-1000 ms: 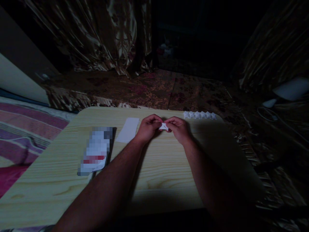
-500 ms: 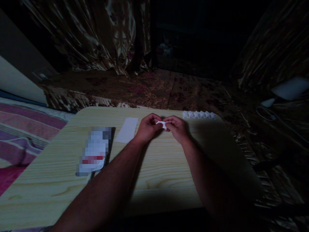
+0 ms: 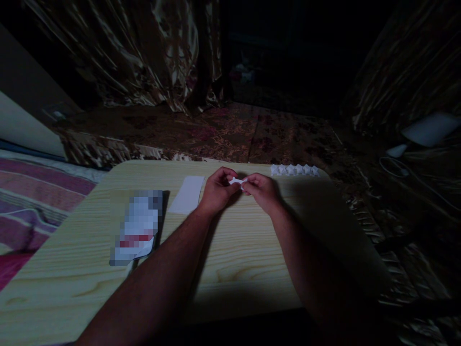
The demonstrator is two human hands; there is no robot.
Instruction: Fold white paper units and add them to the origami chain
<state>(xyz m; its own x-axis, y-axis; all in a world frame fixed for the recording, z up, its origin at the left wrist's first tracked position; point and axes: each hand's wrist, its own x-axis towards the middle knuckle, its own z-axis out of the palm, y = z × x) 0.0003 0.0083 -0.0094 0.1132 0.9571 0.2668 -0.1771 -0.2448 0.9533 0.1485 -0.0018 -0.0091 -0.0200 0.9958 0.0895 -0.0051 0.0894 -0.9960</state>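
Note:
Between my two hands is a small piece of folded white paper, pinched over the table near its far side. My left hand is closed on its left part, thumb in front. The fingers of my right hand grip the right end, also with the thumb toward me. My fingers hide much of the paper's shape. To the left of my left hand lies a stack or sheet of white paper strips. Several small folded white paper pieces stand in a row beyond my right hand, at the far right edge.
A phone-like device, blurred out, lies on the pale wooden table left of my left forearm, with a cable at its near end. Striped bedding is on the left. A white lamp stands at the right, and patterned curtains hang behind.
The folded paper has turned slightly and shifted a little left between my fingers. My right fingers have closed in differently around its right end. The view has tilted slightly.

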